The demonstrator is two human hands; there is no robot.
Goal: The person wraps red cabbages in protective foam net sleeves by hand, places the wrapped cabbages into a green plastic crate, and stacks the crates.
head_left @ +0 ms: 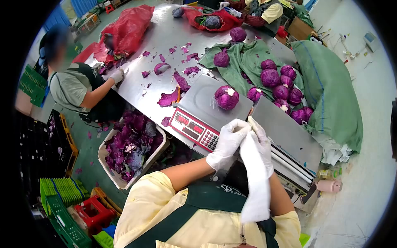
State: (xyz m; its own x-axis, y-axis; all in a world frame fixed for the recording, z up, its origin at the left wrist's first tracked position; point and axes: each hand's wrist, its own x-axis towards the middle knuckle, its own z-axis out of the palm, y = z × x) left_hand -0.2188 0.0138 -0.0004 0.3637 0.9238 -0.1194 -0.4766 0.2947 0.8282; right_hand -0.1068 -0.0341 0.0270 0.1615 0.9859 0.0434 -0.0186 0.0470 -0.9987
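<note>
Scale: metal platform (198, 99) on the steel table (134, 89); lit red readout panel at its near edge.
Left hand (225, 142): white-gloved, just in front of the scale; fingers narrowed to a pinch, meeting the other hand's fingers.
Right hand (262, 142): white-gloved, off the scale's near right corner; fingers bunched.
White sheet (255, 186): limp, hanging nearer the wearer than the scale, from where the hands meet; cannot tell which fingers grip it.
Purple cabbage (226, 97): resting on the scale.
Cabbage pile (270, 77): right of the scale, beside a green sack (331, 95).
Leaf crate (111, 173): left of the scale, below table height.
Co-worker (68, 93): far left of the scale.
</note>
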